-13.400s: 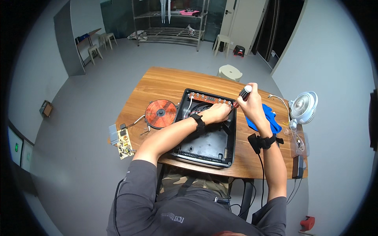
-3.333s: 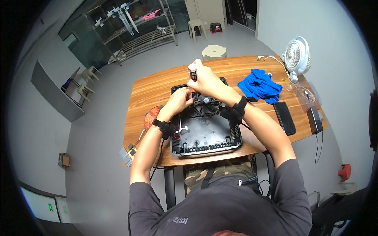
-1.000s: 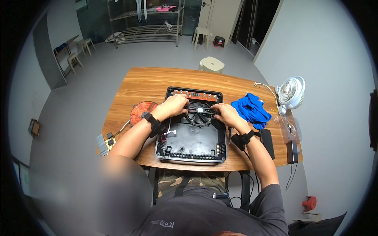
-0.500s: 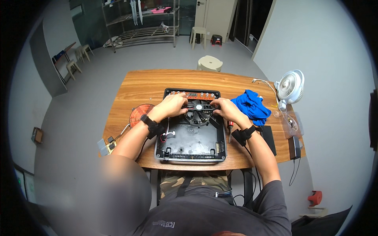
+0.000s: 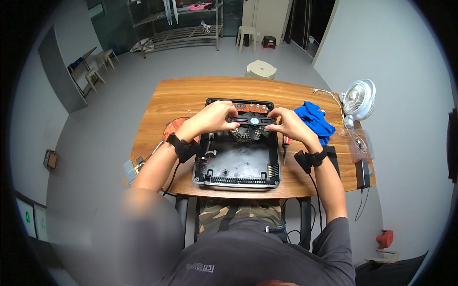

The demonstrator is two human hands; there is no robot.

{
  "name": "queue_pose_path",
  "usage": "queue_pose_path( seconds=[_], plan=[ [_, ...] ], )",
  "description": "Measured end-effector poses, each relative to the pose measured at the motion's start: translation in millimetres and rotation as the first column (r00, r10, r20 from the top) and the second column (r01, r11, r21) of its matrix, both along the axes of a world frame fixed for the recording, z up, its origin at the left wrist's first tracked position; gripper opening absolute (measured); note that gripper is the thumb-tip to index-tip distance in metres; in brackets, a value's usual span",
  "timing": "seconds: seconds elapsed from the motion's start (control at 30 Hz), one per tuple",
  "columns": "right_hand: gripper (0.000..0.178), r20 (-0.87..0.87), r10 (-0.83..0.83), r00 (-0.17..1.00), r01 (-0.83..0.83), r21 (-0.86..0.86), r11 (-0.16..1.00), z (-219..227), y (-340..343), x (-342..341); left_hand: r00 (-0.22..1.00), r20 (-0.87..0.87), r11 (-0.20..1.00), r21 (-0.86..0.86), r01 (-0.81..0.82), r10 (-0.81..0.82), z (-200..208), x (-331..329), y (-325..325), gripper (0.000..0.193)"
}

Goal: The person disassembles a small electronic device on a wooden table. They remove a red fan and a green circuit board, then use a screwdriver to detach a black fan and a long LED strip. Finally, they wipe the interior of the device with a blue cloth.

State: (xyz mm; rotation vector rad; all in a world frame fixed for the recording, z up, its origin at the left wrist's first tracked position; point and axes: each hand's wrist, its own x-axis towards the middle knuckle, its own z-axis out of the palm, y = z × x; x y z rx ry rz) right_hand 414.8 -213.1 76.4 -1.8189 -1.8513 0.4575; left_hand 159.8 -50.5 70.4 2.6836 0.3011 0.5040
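Both hands grip a black cooling fan (image 5: pixel 261 133) by the two ends of its crossbar, which has a round silver hub. My left hand (image 5: pixel 220 116) pinches the left end and my right hand (image 5: pixel 287 124) the right end. The fan appears raised over the round vent grille at the far part of an open black appliance housing (image 5: pixel 237 162). Behind it, an orange circuit board (image 5: pixel 250 107) with silver buttons and a small display lies along the housing's far edge, partly hidden by my left hand. White-plugged wires (image 5: pixel 210 153) rest inside the housing at the left.
An orange coil disc (image 5: pixel 174 127) lies left of the housing, near a small circuit board (image 5: pixel 138 168). To the right are a red-handled screwdriver (image 5: pixel 286 143), a blue cloth (image 5: pixel 315 121), a clear plastic box (image 5: pixel 361 145), a black power adapter (image 5: pixel 362 173) and a white desk fan (image 5: pixel 358 101).
Both hands have lifted the cooling fan a little from the housing, showing more of the vent grille below. The whole view has shifted slightly.
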Motion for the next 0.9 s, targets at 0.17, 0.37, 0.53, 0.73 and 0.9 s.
queue_pose_path(
  seconds=[0.17, 0.37, 0.53, 0.73, 0.9],
  plan=[
    [0.042, -0.044, -0.013, 0.999, 0.016, 0.057, 0.998, 3, -11, -4, 1.000, -0.028, 0.999, -0.045, 0.000, -0.001, -8, -3, -12, 0.034],
    [0.043, 0.003, -0.028, 1.000, 0.027, 0.175, 0.984, 1, -15, -9, 1.000, -0.028, 1.000, -0.026, -0.001, 0.000, -28, -20, -4, 0.040],
    [0.045, 0.023, -0.045, 0.999, 0.040, 0.197, 0.980, -15, -13, -5, 0.984, -0.179, 0.994, -0.106, -0.033, 0.014, -33, -44, -6, 0.029],
    [0.044, 0.098, -0.051, 0.994, 0.027, 0.228, 0.973, -28, -9, -14, 0.911, -0.409, 0.968, -0.246, -0.045, -0.062, -32, -61, -16, 0.023],
    [0.044, 0.135, -0.054, 0.989, 0.020, 0.242, 0.970, -40, -9, -14, 0.907, -0.414, 0.962, -0.269, -0.036, -0.081, -35, -65, -15, 0.018]
  ],
)
